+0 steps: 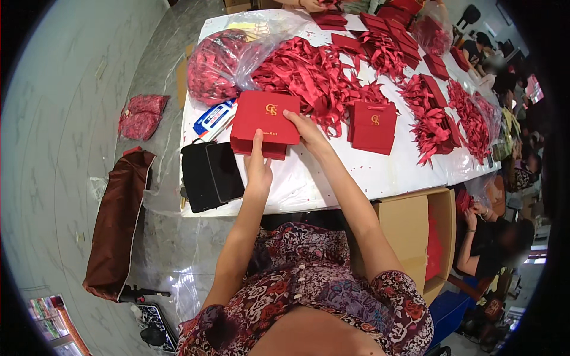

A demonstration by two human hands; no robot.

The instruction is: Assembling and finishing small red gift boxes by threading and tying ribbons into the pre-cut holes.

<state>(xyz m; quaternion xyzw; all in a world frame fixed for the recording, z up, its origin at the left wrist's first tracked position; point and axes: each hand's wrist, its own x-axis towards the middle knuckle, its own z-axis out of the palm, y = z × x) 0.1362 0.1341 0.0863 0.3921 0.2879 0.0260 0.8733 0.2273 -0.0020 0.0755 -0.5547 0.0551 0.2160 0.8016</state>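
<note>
Gripping a stack of flat, rectangular red card pieces with gold print (264, 118), the left hand (259, 169) clasps its near edge while the right hand (310, 132) holds its right side, the stack between them above a white-covered table (332, 184).

1. Left of me I see a pale wall (65, 130) with thin grey veins.
2. Along it runs a glossy grey floor (178, 243); light glints off it near me, on the left.
3. Before me stands a white table (368, 178).
4. Far right, I spot a dark chair (469, 15).
5. Near left, I see a bright opening (48, 323).
</note>
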